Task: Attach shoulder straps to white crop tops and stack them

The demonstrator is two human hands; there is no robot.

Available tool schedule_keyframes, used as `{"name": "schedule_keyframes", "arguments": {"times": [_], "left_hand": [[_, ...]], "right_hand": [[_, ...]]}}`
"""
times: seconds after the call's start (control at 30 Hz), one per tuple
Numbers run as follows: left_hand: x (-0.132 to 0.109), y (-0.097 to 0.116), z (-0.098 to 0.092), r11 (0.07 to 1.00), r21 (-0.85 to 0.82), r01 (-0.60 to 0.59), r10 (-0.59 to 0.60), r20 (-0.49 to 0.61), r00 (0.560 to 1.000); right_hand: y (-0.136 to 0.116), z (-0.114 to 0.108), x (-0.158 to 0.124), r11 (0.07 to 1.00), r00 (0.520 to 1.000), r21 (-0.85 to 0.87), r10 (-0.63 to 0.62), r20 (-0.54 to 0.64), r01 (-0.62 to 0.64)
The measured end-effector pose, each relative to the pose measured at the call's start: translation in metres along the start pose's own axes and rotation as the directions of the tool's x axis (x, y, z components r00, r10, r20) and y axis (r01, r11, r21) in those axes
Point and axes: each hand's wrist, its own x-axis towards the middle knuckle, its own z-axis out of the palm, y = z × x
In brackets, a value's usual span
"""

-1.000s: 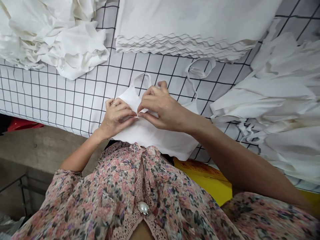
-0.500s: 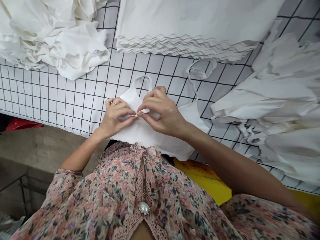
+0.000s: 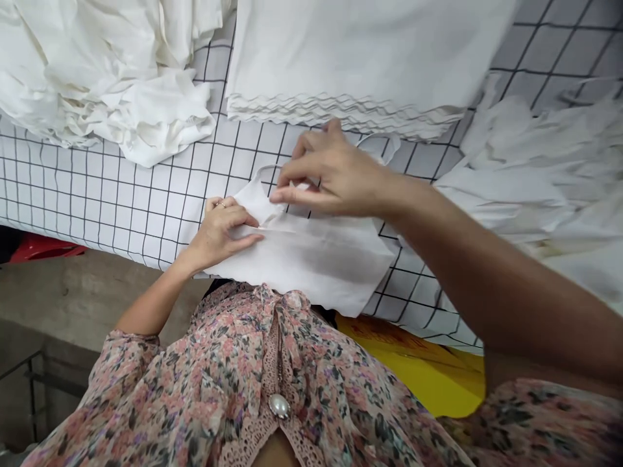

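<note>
A white strappy camisole top (image 3: 296, 259) lies along the table's near edge, its thin straps (image 3: 267, 170) pointing away from me. My left hand (image 3: 224, 230), with a ring on one finger, rests on the garment's left part. Its thumb and forefinger are around the top edge of the fabric, lightly closed. Above the middle of the top hovers my right hand (image 3: 331, 172), slightly blurred. Its thumb and forefinger tips are close together, and anything between them is too small to make out. This hand and forearm hide part of the far strap.
A neat stack of white fabric pieces (image 3: 360, 58) with wavy edges lies at the back of the checked table cover (image 3: 146, 201). Crumpled white cloth (image 3: 121, 84) is heaped at back left, more white garments (image 3: 516, 194) at right. A yellow bag (image 3: 423, 370) hangs below the table edge.
My right hand has lifted off the camisole's edge and moved up and to the right. The left hand's pinch has loosened slightly while it stays in place on the fabric.
</note>
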Motion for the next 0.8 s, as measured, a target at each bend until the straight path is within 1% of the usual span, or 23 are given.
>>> {"name": "schedule_keyframes", "arguments": {"times": [0.1,0.13,0.2,0.27,0.37,0.47,0.53,0.6,0.67,0.73,0.77,0.8], "left_hand": [[-0.001,-0.003,-0.006,0.999,0.033,0.011,-0.010,-0.031,0.999],[-0.001,-0.003,-0.007,0.999,0.048,0.015,-0.013,-0.040,0.999],[-0.004,-0.003,-0.008,0.996,0.080,0.023,-0.019,-0.052,0.998],[-0.007,-0.002,-0.009,0.993,0.119,0.028,-0.020,-0.065,0.998],[-0.010,-0.005,-0.009,0.983,0.180,0.035,-0.020,-0.088,0.996],[-0.010,-0.015,-0.008,0.967,0.251,0.038,-0.004,-0.135,0.991],[-0.009,-0.022,-0.007,0.953,0.302,0.018,0.040,-0.186,0.982],[-0.010,-0.026,-0.006,0.932,0.362,-0.004,0.101,-0.249,0.963],[-0.013,-0.023,-0.004,0.904,0.428,-0.009,0.168,-0.336,0.927],[-0.020,-0.015,0.002,0.878,0.476,-0.041,0.245,-0.376,0.894],[-0.024,-0.009,0.006,0.869,0.488,-0.080,0.284,-0.359,0.889],[-0.028,-0.004,0.011,0.861,0.492,-0.131,0.316,-0.314,0.895]], "right_hand": [[0.011,-0.034,0.033,0.999,0.995,-0.011,-0.030,0.094,0.031],[0.012,-0.042,0.043,0.999,0.991,-0.018,-0.033,0.130,0.036],[0.013,-0.050,0.061,0.999,0.982,-0.044,-0.017,0.186,0.025],[0.013,-0.049,0.073,0.997,0.976,-0.073,0.011,0.216,0.005],[0.021,-0.036,0.086,0.994,0.975,-0.111,0.022,0.223,0.003],[0.036,-0.022,0.096,0.987,0.987,-0.163,0.023,0.156,0.003],[0.045,-0.018,0.101,0.979,0.995,-0.205,0.029,0.100,-0.008],[0.048,-0.017,0.099,0.967,0.999,-0.254,0.020,0.036,-0.011],[0.039,-0.015,0.085,0.956,0.998,-0.292,0.005,-0.056,-0.021],[0.018,-0.004,0.057,0.952,0.987,-0.300,0.006,-0.163,-0.055],[0.004,0.007,0.038,0.953,0.979,-0.294,0.016,-0.204,-0.077],[-0.011,0.020,0.016,0.953,0.970,-0.286,0.027,-0.241,-0.097]]}}
